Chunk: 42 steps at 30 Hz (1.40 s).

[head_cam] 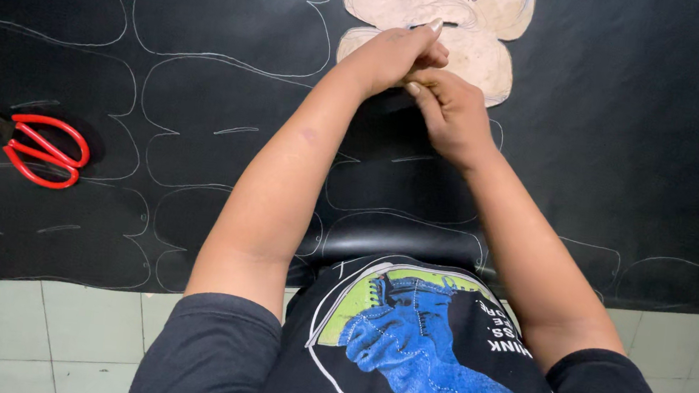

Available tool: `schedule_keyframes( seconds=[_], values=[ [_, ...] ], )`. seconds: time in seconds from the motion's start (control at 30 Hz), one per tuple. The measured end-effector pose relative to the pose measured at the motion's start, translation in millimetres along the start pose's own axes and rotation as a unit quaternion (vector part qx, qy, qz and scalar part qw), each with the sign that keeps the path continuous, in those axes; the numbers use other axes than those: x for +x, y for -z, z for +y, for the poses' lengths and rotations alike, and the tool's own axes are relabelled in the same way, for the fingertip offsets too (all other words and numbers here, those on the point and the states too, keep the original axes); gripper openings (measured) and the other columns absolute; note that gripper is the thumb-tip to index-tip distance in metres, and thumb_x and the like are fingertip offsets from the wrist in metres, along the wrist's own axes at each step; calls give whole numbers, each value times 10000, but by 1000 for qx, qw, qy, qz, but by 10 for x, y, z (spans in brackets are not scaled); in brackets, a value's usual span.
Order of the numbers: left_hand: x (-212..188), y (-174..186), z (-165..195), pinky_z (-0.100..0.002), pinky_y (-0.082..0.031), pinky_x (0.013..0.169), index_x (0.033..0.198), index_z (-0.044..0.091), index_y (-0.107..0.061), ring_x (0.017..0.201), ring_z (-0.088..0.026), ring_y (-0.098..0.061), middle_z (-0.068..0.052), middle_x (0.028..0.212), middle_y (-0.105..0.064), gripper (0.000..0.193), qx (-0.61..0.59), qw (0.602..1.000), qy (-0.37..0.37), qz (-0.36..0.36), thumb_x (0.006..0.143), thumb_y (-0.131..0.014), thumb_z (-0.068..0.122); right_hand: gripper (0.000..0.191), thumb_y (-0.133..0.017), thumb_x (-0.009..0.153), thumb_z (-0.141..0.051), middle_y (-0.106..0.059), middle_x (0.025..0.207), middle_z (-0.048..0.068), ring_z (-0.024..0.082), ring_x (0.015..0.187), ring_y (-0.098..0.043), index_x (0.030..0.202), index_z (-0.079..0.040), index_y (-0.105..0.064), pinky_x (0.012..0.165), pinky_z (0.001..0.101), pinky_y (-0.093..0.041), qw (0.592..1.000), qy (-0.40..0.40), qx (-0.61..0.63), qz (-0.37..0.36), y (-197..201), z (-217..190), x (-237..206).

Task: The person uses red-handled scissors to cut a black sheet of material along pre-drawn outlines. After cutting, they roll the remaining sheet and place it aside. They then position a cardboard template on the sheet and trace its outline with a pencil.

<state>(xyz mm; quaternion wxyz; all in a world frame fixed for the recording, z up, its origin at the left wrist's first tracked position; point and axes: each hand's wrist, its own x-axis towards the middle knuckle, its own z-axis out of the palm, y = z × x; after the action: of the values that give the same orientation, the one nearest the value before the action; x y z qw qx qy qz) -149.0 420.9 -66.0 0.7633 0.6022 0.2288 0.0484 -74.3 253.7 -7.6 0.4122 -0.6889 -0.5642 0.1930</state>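
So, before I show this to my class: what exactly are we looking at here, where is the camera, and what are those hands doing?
The camera sits on a person's head and looks down past their dark printed shirt at both bare arms. A black sheet marked with pale chalk-like outlines covers the surface. The left hand presses on a beige template lying on the sheet; the right hand sits just beside it, fingers pinched, though any marking tool is hidden. Red-handled scissors lie untouched, away to the left.

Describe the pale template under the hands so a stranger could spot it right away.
A black sheet covered in chalk outlines fills the table. At its top edge, beneath the left hand and right hand, lies the template, the only beige, solid, lobed piece among drawn outlines.
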Motion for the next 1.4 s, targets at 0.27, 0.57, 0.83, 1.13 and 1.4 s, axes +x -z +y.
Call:
schedule_keyframes(
  seconds=[0.27,0.57,0.83,1.13,1.4],
  values=[
    [-337,-188,-113,-386,-517,983,981,65,-773,1106,-275,-678,-64,1171,-740,262,279,913,-284,86,960,-579,239,127,-612,1104,-85,-710,895,74,116,821,-660,1069,12,-685,752,270,-535,983,-97,35,149,311,251,132],
    [-571,-305,54,-426,-502,982,945,89,-765,1115,-276,-637,-26,1168,-711,136,354,863,-330,146,842,-684,124,142,-628,1091,-122,-744,964,54,100,914,-699,1108,5,-690,844,255,-571,987,-88,111,72,144,403,558],
    [-561,-310,16,-420,-502,980,949,90,-760,1112,-270,-633,-20,1166,-703,154,360,858,-334,151,818,-682,114,140,-625,1083,-141,-747,931,62,132,861,-709,1106,-16,-683,772,278,-580,989,-104,91,44,158,363,620],
    [-586,-314,2,-408,-512,969,935,86,-746,1085,-253,-646,-5,1159,-708,130,352,863,-331,146,822,-684,103,104,-694,1082,-113,-741,970,148,291,877,-718,1055,-13,-704,776,380,-560,967,72,-204,130,310,320,626],
    [-614,-338,12,-398,-502,1004,970,92,-726,1117,-243,-634,5,1214,-700,144,374,860,-316,143,834,-681,106,160,-618,1057,-127,-720,933,72,118,855,-665,1079,19,-681,769,291,-550,989,-92,55,99,323,538,485]
  ],
)
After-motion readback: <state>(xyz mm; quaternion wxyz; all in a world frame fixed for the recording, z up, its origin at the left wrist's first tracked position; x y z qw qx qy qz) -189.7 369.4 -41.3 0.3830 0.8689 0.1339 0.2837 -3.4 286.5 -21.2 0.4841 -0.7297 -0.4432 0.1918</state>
